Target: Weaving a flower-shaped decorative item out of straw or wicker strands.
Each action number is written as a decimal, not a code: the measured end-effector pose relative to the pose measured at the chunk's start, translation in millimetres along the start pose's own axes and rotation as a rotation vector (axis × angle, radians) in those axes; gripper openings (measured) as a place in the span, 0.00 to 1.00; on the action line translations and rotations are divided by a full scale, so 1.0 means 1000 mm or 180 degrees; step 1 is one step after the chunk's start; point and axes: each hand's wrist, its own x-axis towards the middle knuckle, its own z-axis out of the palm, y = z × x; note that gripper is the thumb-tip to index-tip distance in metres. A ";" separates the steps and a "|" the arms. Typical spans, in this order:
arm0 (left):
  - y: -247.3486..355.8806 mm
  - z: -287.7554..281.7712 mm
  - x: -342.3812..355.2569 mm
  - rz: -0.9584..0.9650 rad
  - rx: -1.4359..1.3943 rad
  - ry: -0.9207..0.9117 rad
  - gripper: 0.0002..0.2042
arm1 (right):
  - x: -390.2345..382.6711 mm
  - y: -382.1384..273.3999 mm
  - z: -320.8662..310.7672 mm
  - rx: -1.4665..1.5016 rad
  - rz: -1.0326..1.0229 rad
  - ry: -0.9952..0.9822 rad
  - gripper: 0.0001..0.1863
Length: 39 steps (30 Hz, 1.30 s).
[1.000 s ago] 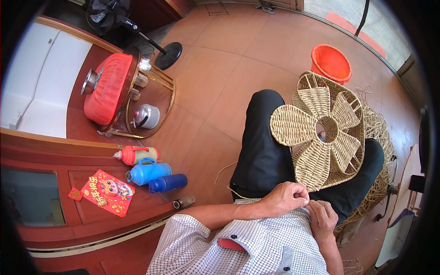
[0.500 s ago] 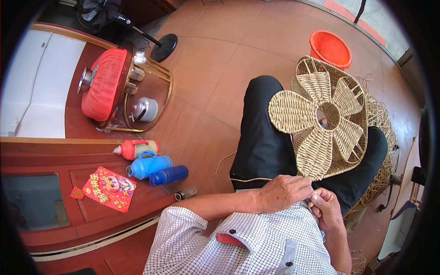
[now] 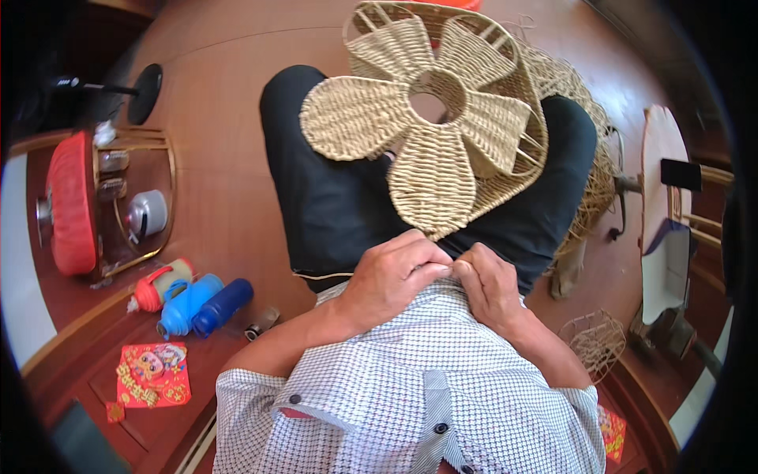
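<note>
Head view: one flower-shaped woven piece [image 3: 434,150], straw-coloured, lying across the lap on dark trousers [image 3: 316,189]; worked throughout in close rows of twisted, rope-like strand. Five rounded petals spread about a round central opening, bordered by a raised woven ring [image 3: 444,80]. Left petal [image 3: 351,118] the broadest, densely filled to a smooth outer curve; lower petal [image 3: 434,193] likewise filled, narrowing to a point toward the wearer. The two upper petals and the right petal appear shorter, with bare pale bars at their outer ends. Behind the flower, a woven surround [image 3: 530,103] with rounded corners and a bound rim, showing chiefly above and to the right. Left hand [image 3: 399,272], fingers bent inward, just beside the lower petal's tip; contact uncertain. Right hand [image 3: 488,288], fingers curled, its fingertips meeting or nearly meeting those of the left. Anything gripped between them is too small to make out, so whether either hand grasps something cannot be told. One thin pale cord [image 3: 324,275] across the trousers, left of the hands. Beyond the right knee, one loose heap of tangled strands [image 3: 584,189], similar in colour to the weave.
</note>
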 end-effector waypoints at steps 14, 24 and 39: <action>0.005 0.003 0.003 -0.0702 -0.0321 -0.0140 0.06 | 0.003 -0.008 -0.004 0.0432 0.0040 0.0243 0.07; -0.003 -0.011 0.006 -0.1560 -0.1557 -0.0713 0.11 | 0.013 0.009 -0.001 0.0064 -0.0649 0.0222 0.09; -0.004 -0.012 0.003 -0.1685 -0.1536 -0.0317 0.07 | 0.027 0.012 0.010 -0.0973 -0.0888 0.0577 0.14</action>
